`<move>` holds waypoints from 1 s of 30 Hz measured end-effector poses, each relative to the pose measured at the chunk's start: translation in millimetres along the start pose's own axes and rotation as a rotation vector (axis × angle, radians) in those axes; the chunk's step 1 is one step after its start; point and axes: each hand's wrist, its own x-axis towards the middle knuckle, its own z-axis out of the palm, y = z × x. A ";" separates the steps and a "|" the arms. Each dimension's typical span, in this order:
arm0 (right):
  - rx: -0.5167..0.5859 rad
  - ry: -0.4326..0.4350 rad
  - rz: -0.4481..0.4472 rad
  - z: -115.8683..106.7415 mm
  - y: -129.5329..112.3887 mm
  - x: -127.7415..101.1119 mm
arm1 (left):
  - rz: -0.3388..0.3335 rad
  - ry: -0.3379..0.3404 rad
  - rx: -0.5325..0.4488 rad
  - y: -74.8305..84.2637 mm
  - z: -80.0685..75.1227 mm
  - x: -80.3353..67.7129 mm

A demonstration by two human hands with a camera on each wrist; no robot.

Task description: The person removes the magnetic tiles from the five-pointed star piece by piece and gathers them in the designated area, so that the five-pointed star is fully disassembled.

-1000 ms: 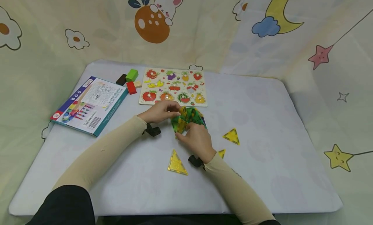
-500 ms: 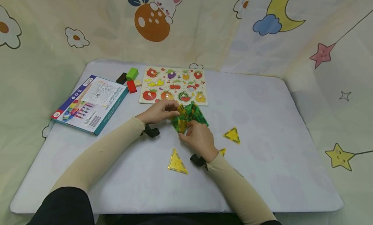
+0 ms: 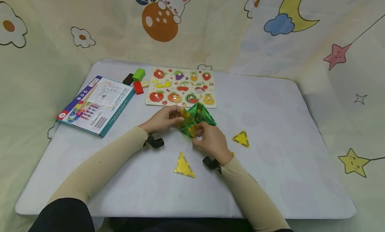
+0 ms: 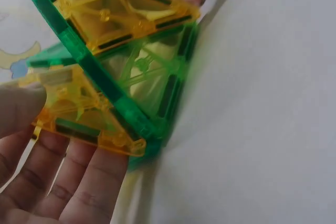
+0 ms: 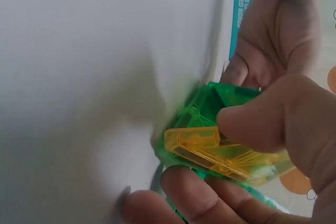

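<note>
Both hands hold a cluster of see-through green and yellow magnetic tiles [image 3: 203,114], mostly triangles joined at angles. My left hand [image 3: 163,119] grips its left side; in the left wrist view the thumb lies over a yellow triangular tile [image 4: 68,103] with fingers beneath. From the near right, my right hand [image 3: 212,140] pinches the cluster; in the right wrist view its thumb presses by another yellow tile [image 5: 210,148], fingers under it. A green tile [image 4: 144,66] stands between the two yellow ones. Part of the cluster is hidden behind the fingers.
Loose yellow triangular tiles lie nearby, one in front [image 3: 184,166] and one to the right [image 3: 241,139]; another is nearly hidden by the right wrist. A fruit puzzle board [image 3: 181,87] lies behind the cluster. At left are a flat box [image 3: 96,105] and several small blocks [image 3: 139,74].
The cluster has tilted and turned, bringing its green faces more into view. My right hand has shifted slightly right, covering more of the yellow tile by its wrist. Both hands keep their hold.
</note>
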 end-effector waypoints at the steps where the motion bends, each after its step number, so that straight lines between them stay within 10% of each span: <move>1: 0.001 -0.002 -0.004 -0.7 1.0 0.0 | 0.004 0.004 -0.008 0.1 1.2 -1.8; 19: 0.003 -0.049 -0.026 -7.8 12.3 2.2 | -0.018 0.052 -0.182 -2.5 18.4 -17.1; 30: -0.010 -0.031 0.007 -7.4 13.6 -2.6 | -0.031 0.102 -0.029 -4.2 14.9 -24.7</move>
